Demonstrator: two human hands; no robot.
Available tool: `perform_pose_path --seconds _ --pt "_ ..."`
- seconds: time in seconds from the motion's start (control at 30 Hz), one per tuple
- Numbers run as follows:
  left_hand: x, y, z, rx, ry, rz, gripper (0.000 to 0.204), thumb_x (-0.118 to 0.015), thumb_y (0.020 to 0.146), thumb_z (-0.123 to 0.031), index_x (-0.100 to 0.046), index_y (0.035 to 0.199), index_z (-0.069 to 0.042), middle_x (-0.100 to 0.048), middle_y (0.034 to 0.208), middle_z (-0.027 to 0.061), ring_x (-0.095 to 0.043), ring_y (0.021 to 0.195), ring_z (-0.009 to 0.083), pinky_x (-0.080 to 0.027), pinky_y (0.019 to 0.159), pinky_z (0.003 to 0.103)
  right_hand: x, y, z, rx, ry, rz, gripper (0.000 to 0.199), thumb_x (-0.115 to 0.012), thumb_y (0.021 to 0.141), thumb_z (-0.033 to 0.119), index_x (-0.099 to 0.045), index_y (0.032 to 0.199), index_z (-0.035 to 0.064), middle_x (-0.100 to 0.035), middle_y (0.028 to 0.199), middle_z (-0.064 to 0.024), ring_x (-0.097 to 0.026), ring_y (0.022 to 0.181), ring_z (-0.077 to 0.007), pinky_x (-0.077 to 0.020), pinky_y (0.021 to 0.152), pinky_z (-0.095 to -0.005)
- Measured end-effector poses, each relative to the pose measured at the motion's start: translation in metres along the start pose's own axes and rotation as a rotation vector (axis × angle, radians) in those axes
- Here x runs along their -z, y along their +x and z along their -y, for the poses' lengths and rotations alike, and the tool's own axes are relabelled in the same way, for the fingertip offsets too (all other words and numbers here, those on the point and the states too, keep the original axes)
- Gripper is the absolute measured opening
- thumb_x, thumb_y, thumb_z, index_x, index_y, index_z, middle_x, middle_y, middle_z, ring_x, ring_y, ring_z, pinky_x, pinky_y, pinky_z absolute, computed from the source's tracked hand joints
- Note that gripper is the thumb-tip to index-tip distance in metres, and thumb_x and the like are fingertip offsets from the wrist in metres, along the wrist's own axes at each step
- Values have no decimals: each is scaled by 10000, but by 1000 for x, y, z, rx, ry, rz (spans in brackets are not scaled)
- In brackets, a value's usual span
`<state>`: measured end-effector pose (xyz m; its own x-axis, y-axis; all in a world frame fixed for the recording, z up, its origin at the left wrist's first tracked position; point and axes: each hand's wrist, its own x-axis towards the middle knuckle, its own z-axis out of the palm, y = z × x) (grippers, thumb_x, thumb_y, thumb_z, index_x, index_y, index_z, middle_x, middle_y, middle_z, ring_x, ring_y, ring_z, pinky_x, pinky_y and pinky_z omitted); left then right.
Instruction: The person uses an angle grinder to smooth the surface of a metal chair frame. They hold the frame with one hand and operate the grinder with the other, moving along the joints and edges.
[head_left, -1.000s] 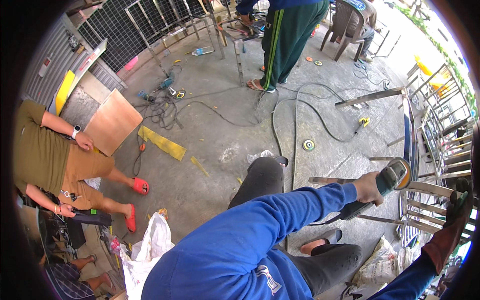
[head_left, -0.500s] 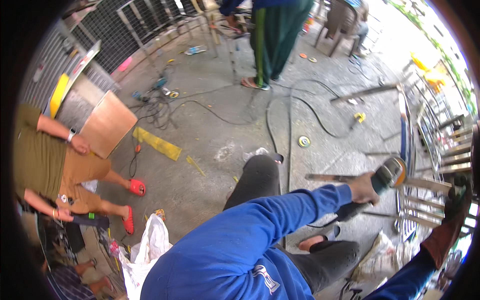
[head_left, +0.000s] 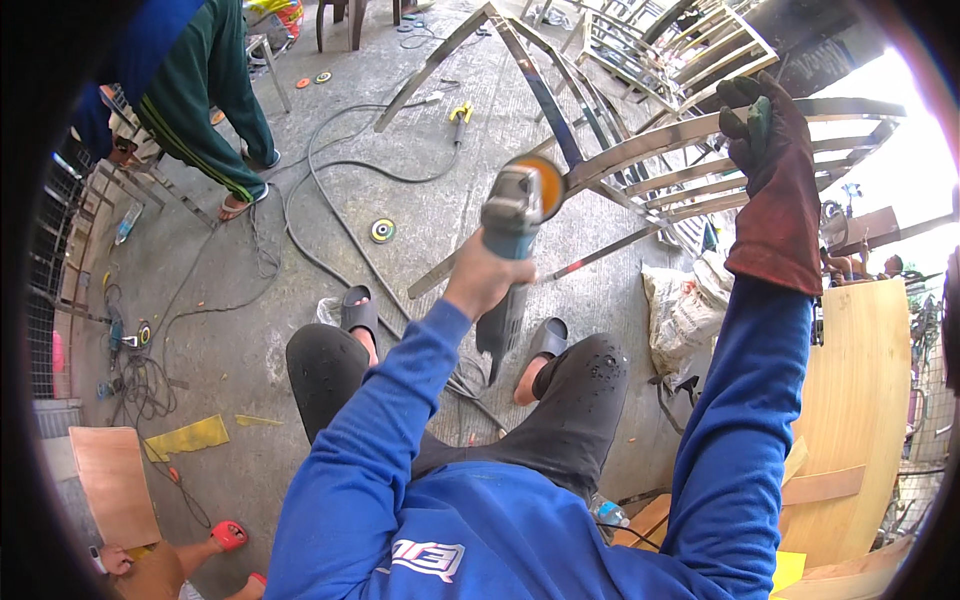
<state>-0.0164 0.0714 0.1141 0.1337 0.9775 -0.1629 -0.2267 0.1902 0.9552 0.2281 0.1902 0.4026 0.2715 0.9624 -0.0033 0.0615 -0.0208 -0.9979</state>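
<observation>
My bare left hand [head_left: 487, 275] is wrapped round an angle grinder [head_left: 512, 215]. Its orange disc is at the end of a curved metal rail; whether they touch I cannot tell. That rail belongs to a slatted metal frame [head_left: 690, 130], like a chair part, which stretches away to the right. On my right hand [head_left: 768, 175] is a thick dark red and green work glove, its fingers closed over the frame's upper rail. The grinder's body hangs tilted above the floor between my knees.
Black cables [head_left: 345, 240] snake over the concrete floor. A loose grinding disc [head_left: 382, 230] lies left of the grinder. A person in green trousers [head_left: 190, 110] stands at far left, another sits lower left. A white sack [head_left: 690, 310] and wooden boards [head_left: 850, 420] stand at right.
My view has swung to the right, so the frame, grinder and gloved hand appear further left and more fully. Both hands keep their hold.
</observation>
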Motion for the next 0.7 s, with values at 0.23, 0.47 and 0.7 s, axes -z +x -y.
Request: perform_pose_path --seconds 0.23,0.47,0.7 --pt "0 -4 -10 -74 156 -5 520 -860 641 -125 -647 1099 0 -716 955 90 -693 841 198 -566 786 345 0 2 -5 35 -21 -30 392 -589 1033 411 -620 1250 86 -741 1092 -51 -654 662 -141 -362 386 -206" --pt "0 4 -11 -31 137 13 530 -853 646 -131 -645 1115 2 -712 952 91 -693 846 202 -565 807 336 0 -1 -1 25 -56 -64 368 -583 1034 413 -644 1224 104 -747 1068 -41 -657 661 -132 -357 380 -207" --pt "14 -22 9 -16 164 -49 482 -833 658 -112 -646 1085 13 -711 949 85 -692 845 179 -567 791 317 -3 0 -4 55 -89 -98 366 -580 1037 414 -645 1215 102 -745 1067 -43 -652 660 -117 -368 375 -204"
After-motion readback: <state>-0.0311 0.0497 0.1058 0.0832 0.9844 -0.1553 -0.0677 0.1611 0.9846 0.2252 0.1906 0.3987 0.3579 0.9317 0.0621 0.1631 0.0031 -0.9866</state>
